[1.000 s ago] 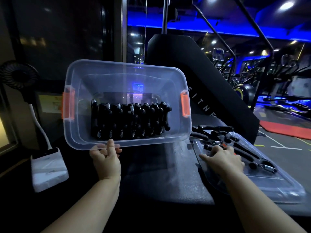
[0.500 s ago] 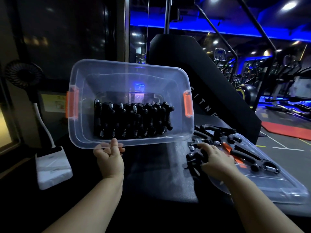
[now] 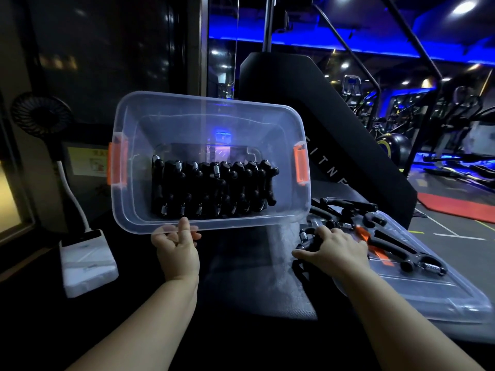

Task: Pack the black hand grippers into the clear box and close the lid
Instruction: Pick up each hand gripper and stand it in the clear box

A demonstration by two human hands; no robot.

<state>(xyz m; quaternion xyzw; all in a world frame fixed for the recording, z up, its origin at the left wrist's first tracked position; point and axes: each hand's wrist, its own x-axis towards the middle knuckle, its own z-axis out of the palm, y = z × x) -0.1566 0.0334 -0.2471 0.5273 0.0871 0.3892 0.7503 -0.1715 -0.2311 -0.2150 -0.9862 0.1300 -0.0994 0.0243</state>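
Head view: our left hand [image 3: 176, 246] pinches the near rim of the clear box [image 3: 134, 207], tipped open toward us, packed grippers [image 3: 214, 188] rowed left to right inside. Our right hand [image 3: 334, 249] curls round a loose gripper [image 3: 305, 235] on the lid [image 3: 417, 293]; the box mouth lies up-left of it.

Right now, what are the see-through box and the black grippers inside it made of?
The box looks like clear, glossy plastic: you can see through its walls. The grippers seem to have matte black plastic or rubber handles, I can't tell which, with shiny coiled metal springs.
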